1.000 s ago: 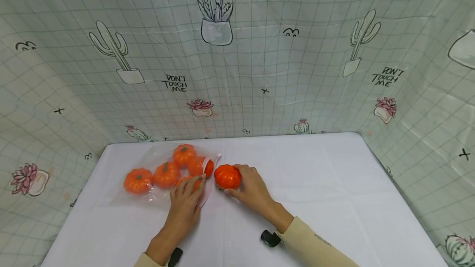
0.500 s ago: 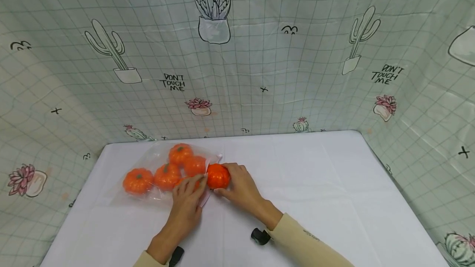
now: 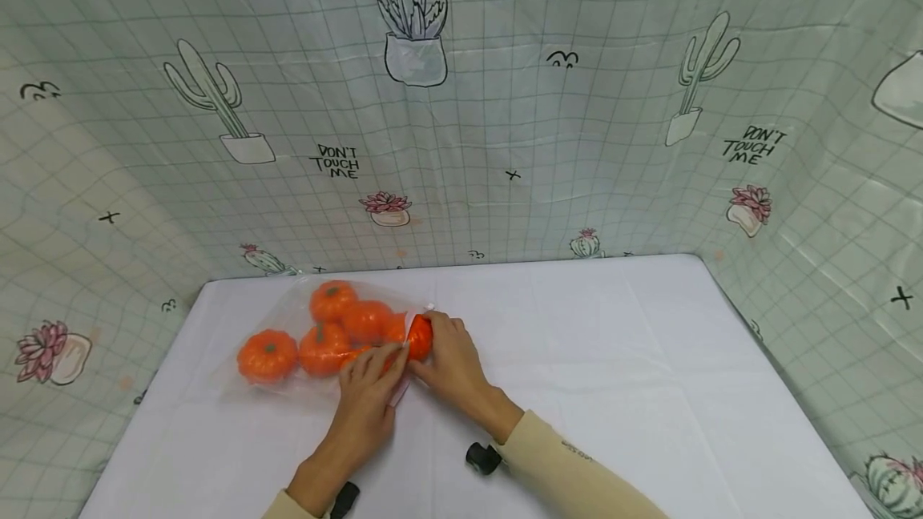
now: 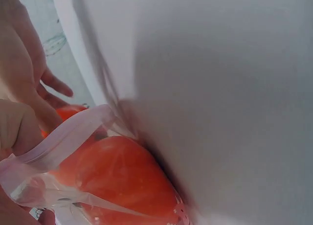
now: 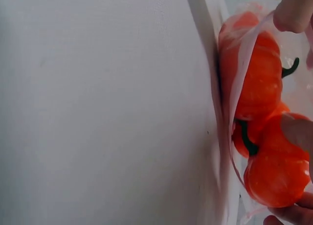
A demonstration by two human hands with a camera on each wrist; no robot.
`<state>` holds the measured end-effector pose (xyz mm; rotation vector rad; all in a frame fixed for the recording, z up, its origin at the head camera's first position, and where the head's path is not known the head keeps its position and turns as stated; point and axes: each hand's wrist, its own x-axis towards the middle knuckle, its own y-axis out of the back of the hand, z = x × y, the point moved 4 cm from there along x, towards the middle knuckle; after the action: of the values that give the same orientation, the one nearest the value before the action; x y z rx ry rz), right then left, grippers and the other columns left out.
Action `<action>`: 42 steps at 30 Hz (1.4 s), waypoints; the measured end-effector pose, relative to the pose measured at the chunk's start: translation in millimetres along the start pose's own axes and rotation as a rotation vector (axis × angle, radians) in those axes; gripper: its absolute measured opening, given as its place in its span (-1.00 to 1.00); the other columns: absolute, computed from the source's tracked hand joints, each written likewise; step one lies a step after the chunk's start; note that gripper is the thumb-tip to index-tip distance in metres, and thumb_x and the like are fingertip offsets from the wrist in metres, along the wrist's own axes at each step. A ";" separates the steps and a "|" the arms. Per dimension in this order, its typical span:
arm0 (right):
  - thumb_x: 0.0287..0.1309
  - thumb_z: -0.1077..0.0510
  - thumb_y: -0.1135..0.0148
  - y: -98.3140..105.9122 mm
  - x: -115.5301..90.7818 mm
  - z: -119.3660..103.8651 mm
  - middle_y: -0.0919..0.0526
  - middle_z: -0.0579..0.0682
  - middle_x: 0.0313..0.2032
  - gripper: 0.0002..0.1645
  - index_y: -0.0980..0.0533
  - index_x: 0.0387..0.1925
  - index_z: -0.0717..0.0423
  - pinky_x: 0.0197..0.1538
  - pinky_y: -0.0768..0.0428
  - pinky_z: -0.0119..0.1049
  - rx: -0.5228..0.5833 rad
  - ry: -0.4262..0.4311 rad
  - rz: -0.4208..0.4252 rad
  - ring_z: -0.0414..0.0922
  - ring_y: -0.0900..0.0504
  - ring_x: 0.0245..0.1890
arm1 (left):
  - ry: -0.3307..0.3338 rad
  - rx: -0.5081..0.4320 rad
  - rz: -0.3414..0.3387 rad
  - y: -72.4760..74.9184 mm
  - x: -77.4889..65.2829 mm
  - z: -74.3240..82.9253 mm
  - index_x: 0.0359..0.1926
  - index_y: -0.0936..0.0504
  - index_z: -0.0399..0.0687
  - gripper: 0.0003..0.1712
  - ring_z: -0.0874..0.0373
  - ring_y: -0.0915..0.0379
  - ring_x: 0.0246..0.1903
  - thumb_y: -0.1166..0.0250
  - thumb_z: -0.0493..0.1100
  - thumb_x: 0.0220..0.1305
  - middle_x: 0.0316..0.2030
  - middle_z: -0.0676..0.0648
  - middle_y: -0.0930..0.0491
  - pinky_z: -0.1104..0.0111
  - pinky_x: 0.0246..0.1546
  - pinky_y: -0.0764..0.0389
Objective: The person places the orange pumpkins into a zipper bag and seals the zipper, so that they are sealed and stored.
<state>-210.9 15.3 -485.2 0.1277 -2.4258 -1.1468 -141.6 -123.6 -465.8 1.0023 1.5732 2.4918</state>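
A clear zip bag lies on the left of the white table with several small orange pumpkins inside, green stems showing on some. At its mouth my left hand pinches the rim and keeps it raised; the pale zip band stands up in the left wrist view. My right hand grips one more pumpkin, which sits partly inside the mouth with its dark green stem turned toward the bag. One bagged pumpkin bulges close behind the zip band. Left fingers partly cover the bag's near pumpkins.
The white-clothed table stretches to the right of the hands. Behind it hangs a grid-patterned cloth with cactus drawings. A black wrist camera sits by the right sleeve.
My right hand has moved left, carrying its pumpkin from beside the bag into its mouth. The upper pumpkins inside have shifted left. The left hand has stayed at the rim.
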 end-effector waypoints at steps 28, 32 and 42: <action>0.11 -0.08 -0.61 -7.8 -2.7 6.7 -0.65 0.18 -0.04 -0.30 -0.58 0.10 0.29 0.00 -0.62 -0.06 -0.084 -0.038 0.022 0.10 -0.60 -0.09 | -0.004 0.028 -0.034 7.0 -1.3 -0.7 0.28 -0.64 -0.29 -0.09 -0.20 -0.34 0.22 -0.58 -0.56 -0.27 0.24 -0.16 -0.52 -0.07 0.06 -0.33; 0.14 -0.12 -0.59 -9.6 -1.8 7.8 -0.65 0.18 -0.02 -0.29 -0.58 0.12 0.27 0.02 -0.63 -0.04 -0.089 -0.068 0.026 0.12 -0.60 -0.06 | -0.005 0.020 -0.038 8.5 -0.5 -2.3 0.29 -0.64 -0.29 -0.08 -0.22 -0.35 0.22 -0.63 -0.52 -0.27 0.24 -0.16 -0.53 -0.08 0.08 -0.32; 0.12 -0.01 -0.60 -12.7 2.2 8.2 -0.63 0.18 -0.10 -0.44 -0.62 0.02 0.26 -0.07 -0.62 -0.07 -0.089 -0.078 0.104 0.10 -0.58 -0.13 | 0.021 0.010 -0.100 8.8 -0.2 -2.5 0.33 -0.63 -0.24 -0.10 -0.18 -0.33 0.26 -0.57 -0.56 -0.18 0.27 -0.12 -0.52 -0.10 0.10 -0.32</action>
<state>-217.8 12.3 -498.5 -0.0717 -2.4125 -1.2306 -140.1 -130.1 -459.4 0.8789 1.6006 2.4383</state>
